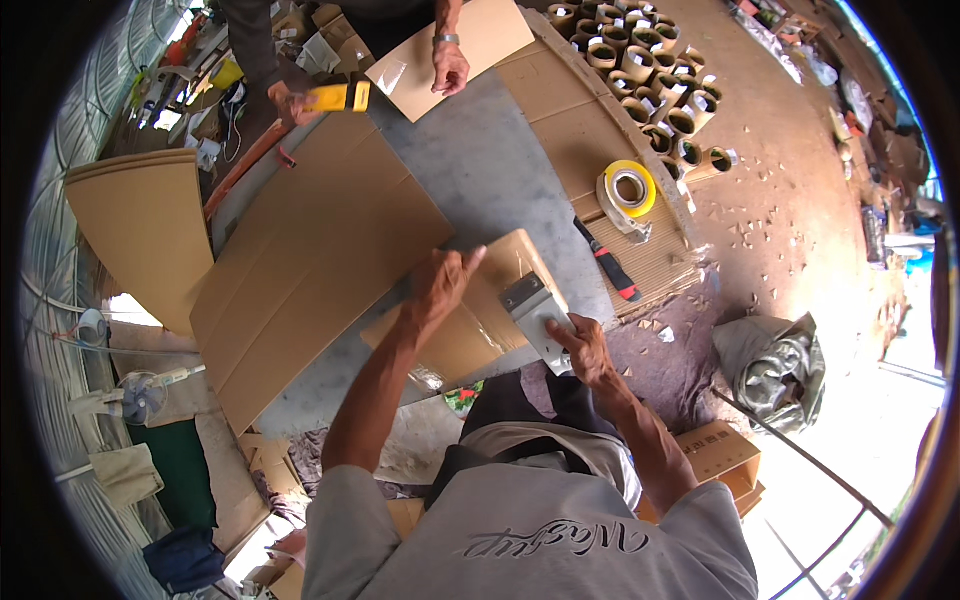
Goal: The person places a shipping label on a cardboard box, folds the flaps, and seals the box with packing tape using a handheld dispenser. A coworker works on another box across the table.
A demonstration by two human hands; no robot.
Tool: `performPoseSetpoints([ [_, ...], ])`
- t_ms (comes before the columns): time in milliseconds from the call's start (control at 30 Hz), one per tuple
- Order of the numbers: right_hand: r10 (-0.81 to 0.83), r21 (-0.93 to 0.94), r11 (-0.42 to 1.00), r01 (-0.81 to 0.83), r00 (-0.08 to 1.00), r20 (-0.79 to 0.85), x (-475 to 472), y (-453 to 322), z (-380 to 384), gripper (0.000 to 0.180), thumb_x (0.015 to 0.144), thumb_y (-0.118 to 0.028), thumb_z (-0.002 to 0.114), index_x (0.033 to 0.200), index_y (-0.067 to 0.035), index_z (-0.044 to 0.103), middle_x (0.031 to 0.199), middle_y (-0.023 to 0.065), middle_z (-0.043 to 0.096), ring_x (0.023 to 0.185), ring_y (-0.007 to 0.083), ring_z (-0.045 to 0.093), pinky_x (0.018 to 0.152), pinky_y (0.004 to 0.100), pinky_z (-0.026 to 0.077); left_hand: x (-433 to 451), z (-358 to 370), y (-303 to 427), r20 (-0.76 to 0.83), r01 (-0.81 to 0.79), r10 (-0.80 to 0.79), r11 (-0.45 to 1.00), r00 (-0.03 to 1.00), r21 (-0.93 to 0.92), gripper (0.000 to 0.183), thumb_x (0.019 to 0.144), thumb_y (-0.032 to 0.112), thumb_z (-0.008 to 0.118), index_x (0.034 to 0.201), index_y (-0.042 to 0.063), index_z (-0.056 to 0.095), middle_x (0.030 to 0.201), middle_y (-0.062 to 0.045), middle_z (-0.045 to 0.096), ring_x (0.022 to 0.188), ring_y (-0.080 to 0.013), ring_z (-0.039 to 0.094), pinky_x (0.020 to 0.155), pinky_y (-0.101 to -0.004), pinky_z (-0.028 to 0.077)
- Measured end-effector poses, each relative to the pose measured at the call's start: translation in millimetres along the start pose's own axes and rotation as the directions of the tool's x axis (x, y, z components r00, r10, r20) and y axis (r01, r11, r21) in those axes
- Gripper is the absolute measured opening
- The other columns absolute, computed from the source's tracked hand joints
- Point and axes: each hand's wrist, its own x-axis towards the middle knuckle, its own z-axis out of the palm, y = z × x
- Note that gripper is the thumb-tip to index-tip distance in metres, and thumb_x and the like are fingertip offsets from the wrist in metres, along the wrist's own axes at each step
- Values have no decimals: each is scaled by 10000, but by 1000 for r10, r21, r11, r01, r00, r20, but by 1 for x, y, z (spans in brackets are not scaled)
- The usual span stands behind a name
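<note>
My left hand (442, 279) is over a folded piece of brown cardboard (469, 326), with one digit stretched out and the others curled. I see nothing in it; whether it presses on the cardboard is unclear. Strips of clear tape shine on this piece. My right hand (589, 346) grips a grey hand tool (541, 315) with a dark metal end, held over the right part of the cardboard. Left of my hands a large flat cardboard sheet (322, 247) covers much of the grey tabletop (480, 161).
Across the table a co-worker's hand (296, 103) holds a yellow tool (337, 97); the other (450, 69) touches a cardboard sheet (487, 34). Clear tape (628, 189) and a red-black knife (616, 274) lie at right. Beyond are several cardboard tubes (637, 64). A fan (142, 397) stands left.
</note>
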Motion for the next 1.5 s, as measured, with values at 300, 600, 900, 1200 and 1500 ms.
performPoseSetpoints([
  [300, 210, 35, 977, -209, 977, -30, -79, 3, -11, 535, 973, -494, 600, 944, 29, 706, 715, 96, 636, 694, 176, 587, 639, 380, 451, 32, -9, -29, 211, 132, -121, 991, 970, -38, 734, 1066, 543, 483, 500, 77, 511, 445, -128, 433, 394, -213, 411, 418, -412, 345],
  [600, 279, 25, 960, -278, 959, -43, -34, 20, 5, 564, 939, -524, 626, 905, 36, 693, 695, 51, 592, 696, 139, 533, 628, 353, 412, 66, 33, -87, 411, 396, -268, 878, 871, -269, 882, 1011, 756, 341, 565, 15, 513, 509, -145, 432, 474, -263, 436, 481, -446, 401],
  [900, 230, -104, 967, -231, 973, -18, -27, 4, -6, 560, 945, -509, 624, 876, 45, 670, 679, 94, 564, 670, 174, 521, 635, 373, 412, 10, 135, -35, 387, 248, 26, 728, 922, -639, 533, 1071, 331, 511, 1492, 4, 486, 1345, -226, 648, 1103, -392, 678, 936, -466, 527],
  [1200, 116, 42, 992, -118, 992, 51, -13, 50, -6, 579, 945, -530, 628, 922, 43, 706, 720, 90, 638, 678, 155, 558, 635, 359, 443, -68, 6, 43, 399, 156, 108, 805, 911, -573, 484, 1052, 278, 552, 1446, 0, 515, 1424, -264, 563, 1297, -427, 559, 1085, -448, 472],
  [1500, -90, -101, 990, 98, 993, 80, -18, -1, -18, 492, 992, -444, 596, 937, 34, 699, 649, 156, 562, 584, 249, 553, 582, 412, 422, -48, -6, 44, 231, 202, -127, 918, 965, -341, 384, 1049, 329, 569, 831, 32, 679, 814, -236, 696, 739, -423, 693, 645, -520, 538],
])
